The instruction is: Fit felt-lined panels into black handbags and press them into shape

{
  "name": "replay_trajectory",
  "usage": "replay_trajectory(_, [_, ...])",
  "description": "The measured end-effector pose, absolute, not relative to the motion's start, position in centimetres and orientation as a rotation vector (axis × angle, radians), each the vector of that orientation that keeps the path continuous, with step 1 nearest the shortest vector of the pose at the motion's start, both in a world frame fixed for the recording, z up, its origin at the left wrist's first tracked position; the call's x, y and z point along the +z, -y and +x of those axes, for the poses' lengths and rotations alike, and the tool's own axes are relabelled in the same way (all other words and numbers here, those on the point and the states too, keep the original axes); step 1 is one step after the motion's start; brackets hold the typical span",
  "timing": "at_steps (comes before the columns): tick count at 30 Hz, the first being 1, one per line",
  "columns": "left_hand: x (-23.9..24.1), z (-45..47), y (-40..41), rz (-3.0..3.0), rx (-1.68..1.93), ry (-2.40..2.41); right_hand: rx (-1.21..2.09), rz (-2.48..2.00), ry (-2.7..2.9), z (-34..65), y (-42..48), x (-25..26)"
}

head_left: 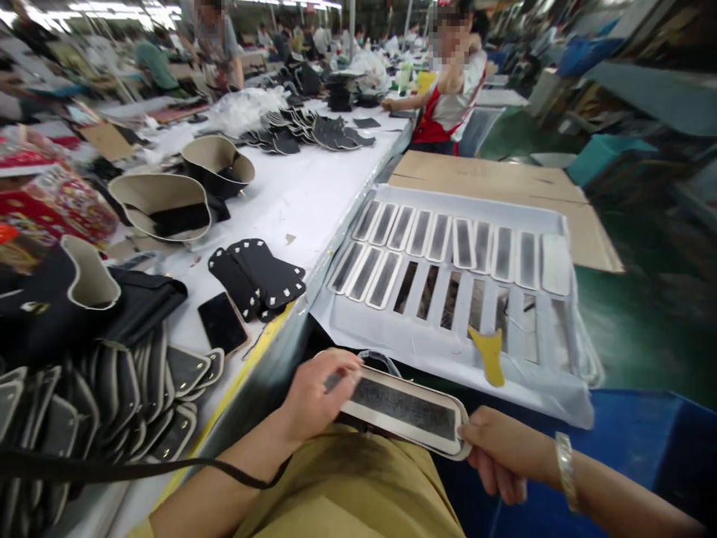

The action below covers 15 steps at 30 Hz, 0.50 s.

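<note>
While you hold the strip (406, 409) level over your lap, near the middle of the scene, it is supported only at its two ends. Your left hand (322, 396) has its fingers closed over the left end, thumb on top. Your right hand (498, 448) pinches the right end, thumb at the edge and fingers curled under. That right grip looks slight, so a slip there would likely let the strip swing down toward the blue bin (616, 456) below it. I cannot tell whether the strip's dark centre is wet, but a thumb sliding inward could smear it. A black cord (168, 467) crosses your left forearm. On a far reach toward the white sheet (392, 336) and its rows of pieces (448, 246), it could snag, or your arm could knock the yellow scraper (490, 357) off the sheet's near edge.
</note>
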State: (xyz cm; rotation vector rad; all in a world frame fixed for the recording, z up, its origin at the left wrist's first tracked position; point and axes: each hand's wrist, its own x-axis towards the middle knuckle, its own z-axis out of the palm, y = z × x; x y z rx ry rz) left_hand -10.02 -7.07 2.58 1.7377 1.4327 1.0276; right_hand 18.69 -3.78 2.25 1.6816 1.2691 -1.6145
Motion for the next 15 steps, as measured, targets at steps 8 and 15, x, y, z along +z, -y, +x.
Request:
replay_trajectory(8, [0.6,-15.5,6.5,1.657,0.3,-1.827,-1.606,1.68,-1.305,18.6,3.6,2.8])
replay_trajectory(15, [0.8,-13.6,3.9,1.846,0.138,-1.733,-1.635,1.661,-1.379,19.6,4.0,2.1])
